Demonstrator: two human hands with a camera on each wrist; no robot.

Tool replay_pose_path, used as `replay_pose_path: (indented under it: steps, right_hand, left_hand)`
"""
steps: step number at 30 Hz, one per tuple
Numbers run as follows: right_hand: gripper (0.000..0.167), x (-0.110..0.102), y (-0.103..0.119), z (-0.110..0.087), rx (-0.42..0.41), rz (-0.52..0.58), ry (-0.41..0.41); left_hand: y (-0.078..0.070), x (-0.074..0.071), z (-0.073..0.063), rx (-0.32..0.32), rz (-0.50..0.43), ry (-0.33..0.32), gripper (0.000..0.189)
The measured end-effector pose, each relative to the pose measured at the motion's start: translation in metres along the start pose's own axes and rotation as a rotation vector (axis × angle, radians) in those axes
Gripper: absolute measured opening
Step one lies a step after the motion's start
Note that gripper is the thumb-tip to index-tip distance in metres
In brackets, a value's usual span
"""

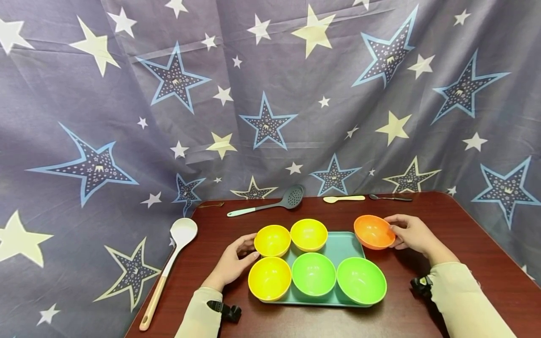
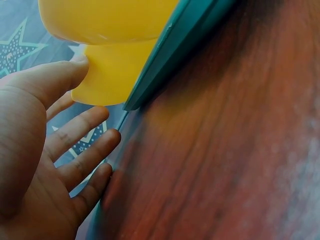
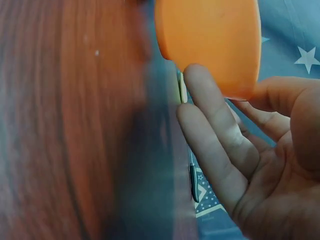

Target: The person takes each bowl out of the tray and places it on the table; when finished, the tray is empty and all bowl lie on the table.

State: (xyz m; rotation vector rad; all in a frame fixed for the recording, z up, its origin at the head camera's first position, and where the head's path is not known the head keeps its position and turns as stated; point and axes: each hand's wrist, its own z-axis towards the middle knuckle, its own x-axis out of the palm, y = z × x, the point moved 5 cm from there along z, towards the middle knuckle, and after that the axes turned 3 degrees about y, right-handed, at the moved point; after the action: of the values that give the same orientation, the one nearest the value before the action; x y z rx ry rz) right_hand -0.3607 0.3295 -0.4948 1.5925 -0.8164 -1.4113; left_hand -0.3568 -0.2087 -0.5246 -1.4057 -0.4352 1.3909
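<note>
An orange bowl (image 1: 374,231) is over the far right corner of a teal tray (image 1: 341,244); whether it touches the tray is unclear. The right hand (image 1: 413,234) pinches its right side between thumb and fingers, two other fingers stretching out beneath. At the tray's far left, a yellow bowl (image 1: 272,240) has the thumb and index finger of the left hand (image 1: 234,262) at its left side, the remaining fingers spread; whether they grip it cannot be told. Just right of it is a second yellow bowl (image 1: 309,234). Along the near side, from left to right, sit a third yellow bowl (image 1: 270,279), a green bowl (image 1: 314,274) and another green bowl (image 1: 361,280).

The tray lies on a dark reddish table (image 1: 444,220). Near its far edge are a grey skimmer (image 1: 291,197), a cream spoon (image 1: 344,199) and a small dark spoon (image 1: 390,198). A long-handled white ladle (image 1: 170,264) lies along the left edge. A star-patterned curtain (image 1: 270,70) hangs behind.
</note>
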Motion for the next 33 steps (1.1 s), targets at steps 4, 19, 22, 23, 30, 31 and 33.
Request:
replay_pose_path:
  steps: [4, 19, 22, 23, 30, 31, 33]
  right_hand:
    - [0.038, -0.0030, -0.0058, -0.0013, 0.020, -0.004, 0.006]
    - [0.042, -0.0042, -0.0082, -0.0020, 0.060, 0.021, 0.043]
    - [0.042, -0.0039, -0.0079, -0.0025, 0.074, 0.015, 0.044]
    - [0.043, -0.0039, -0.0080, -0.0026, 0.077, 0.013, 0.045]
    - [0.043, -0.0044, -0.0089, -0.0028, 0.087, 0.004, 0.045]
    - [0.043, -0.0047, -0.0088, -0.0030, 0.085, 0.003, 0.046]
    - [0.043, -0.0048, -0.0081, -0.0035, 0.083, 0.001, 0.048]
  left_hand:
    - [0.0003, 0.0003, 0.0001, 0.008, 0.011, -0.004, 0.056]
    - [0.0046, -0.0004, 0.0005, -0.029, 0.006, 0.003, 0.055]
    - [0.0046, -0.0003, 0.0006, -0.026, 0.005, 0.004, 0.055]
    - [0.0044, -0.0002, 0.0006, -0.025, 0.006, 0.005, 0.055]
    - [0.0035, 0.0001, 0.0003, -0.021, 0.003, 0.004, 0.055]
    - [0.0036, 0.0001, 0.0003, -0.022, 0.002, 0.005, 0.055]
    - [0.0037, 0.0000, 0.0001, -0.021, 0.000, 0.004, 0.055]
